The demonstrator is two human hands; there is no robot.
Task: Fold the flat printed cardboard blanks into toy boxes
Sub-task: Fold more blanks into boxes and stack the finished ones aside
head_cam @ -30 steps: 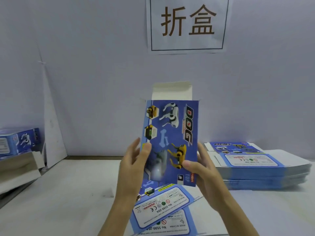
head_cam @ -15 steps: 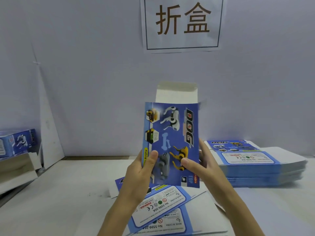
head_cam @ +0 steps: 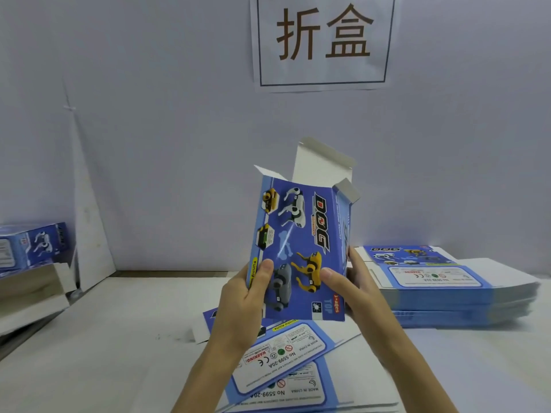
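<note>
I hold a blue printed "DOG" box blank (head_cam: 301, 234) upright in front of me. It is partly opened into a sleeve, its white top flaps standing up. My left hand (head_cam: 247, 296) grips its lower left edge, thumb on the printed front. My right hand (head_cam: 348, 290) grips the lower right edge, thumb on the front and fingers behind. More flat blanks (head_cam: 283, 362) lie on the table under my hands.
A tall stack of flat blanks (head_cam: 441, 287) sits on the table at the right. A folded box (head_cam: 32, 242) rests at the far left on a white cardboard tray (head_cam: 32, 290). A sign (head_cam: 323, 40) hangs on the wall behind.
The flat blank has been opened out: its right side panel now shows and the top flaps have spread apart. Both hands keep their hold near the bottom.
</note>
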